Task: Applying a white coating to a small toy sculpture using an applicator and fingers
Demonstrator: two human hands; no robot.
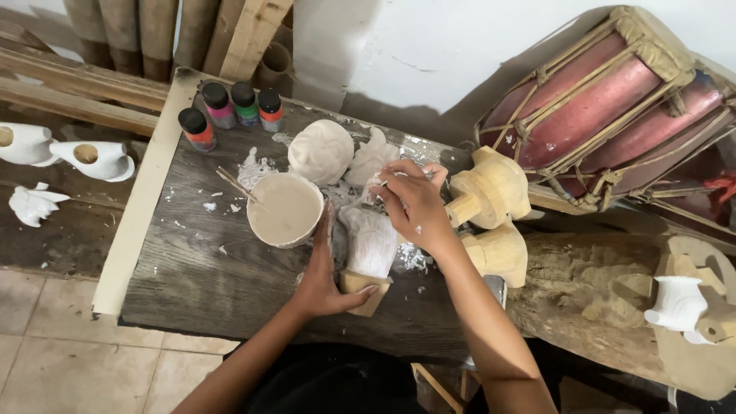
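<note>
Now, carving (369,241): upright, white-coated, long axis toward the person.
Left hand (326,280): closed on its bare wooden base.
Right hand (414,203): pinching a brush above, nearer its top.

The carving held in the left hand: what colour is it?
White on the carving, bare tan wood at its base; head view.

The left hand (326,280) rests on the board (199,268), gripping the base of a carving (370,244) that lies between both hands. The right hand (414,203) sits just behind the carving, touching its far end. A bowl (285,208) stands just left of the hands, a stick (234,184) leaning on its far-left rim. Four bottles (230,111) stand well behind the bowl. Two wooden blocks (491,215) lie right of the right hand, a drum (606,107) beyond them.
</note>
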